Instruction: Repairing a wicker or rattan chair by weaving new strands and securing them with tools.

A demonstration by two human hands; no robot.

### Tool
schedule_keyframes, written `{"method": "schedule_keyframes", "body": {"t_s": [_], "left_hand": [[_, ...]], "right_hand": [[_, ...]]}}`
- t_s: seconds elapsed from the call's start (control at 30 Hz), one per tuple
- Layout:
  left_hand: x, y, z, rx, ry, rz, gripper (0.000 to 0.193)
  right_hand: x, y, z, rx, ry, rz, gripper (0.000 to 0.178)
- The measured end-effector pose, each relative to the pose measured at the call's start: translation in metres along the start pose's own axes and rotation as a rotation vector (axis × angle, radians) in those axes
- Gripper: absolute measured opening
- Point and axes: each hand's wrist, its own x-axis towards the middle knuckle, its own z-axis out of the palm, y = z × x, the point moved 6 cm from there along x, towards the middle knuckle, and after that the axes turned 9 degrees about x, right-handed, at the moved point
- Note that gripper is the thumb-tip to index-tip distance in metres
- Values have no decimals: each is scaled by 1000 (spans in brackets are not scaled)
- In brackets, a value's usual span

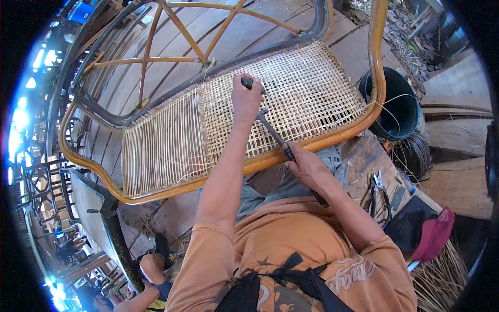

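A rattan frame (306,147) lies across my lap, its seat covered by a woven cane panel (312,78). The panel is an open grid on the right; on the left are mostly parallel strands (161,143). My left hand (246,101) is closed around a dark-handled tool (247,82) over the weave, and its working end is hidden. In my right hand (311,169) is a hammer (275,134), gripped by its handle. The hammer's metal head is close to my left wrist, above the cane.
Pliers (380,187) and other hand tools lie on a board at my right, near a pink cloth item (434,235). Behind them stands a dark bucket (397,106) beside a coil of black strands (413,156). Another person's arm (143,297) shows at the lower left.
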Motion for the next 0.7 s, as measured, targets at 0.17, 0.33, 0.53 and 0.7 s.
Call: {"method": "schedule_keyframes", "body": {"t_s": [0.17,0.33,0.53,0.7], "left_hand": [[1,-6,3,-22,-21,17,17],[-1,-4,11,32,-15,-6,17],[-4,-1,10,37,10,-16,17],[2,-10,-13,-184,82,-44,17]], "right_hand": [[8,1,3,3,-33,-26,50],[18,-4,-2,14,28,-37,48],[25,-13,-12,39,25,8,38],[-10,-13,-33,132,107,2,30]]}}
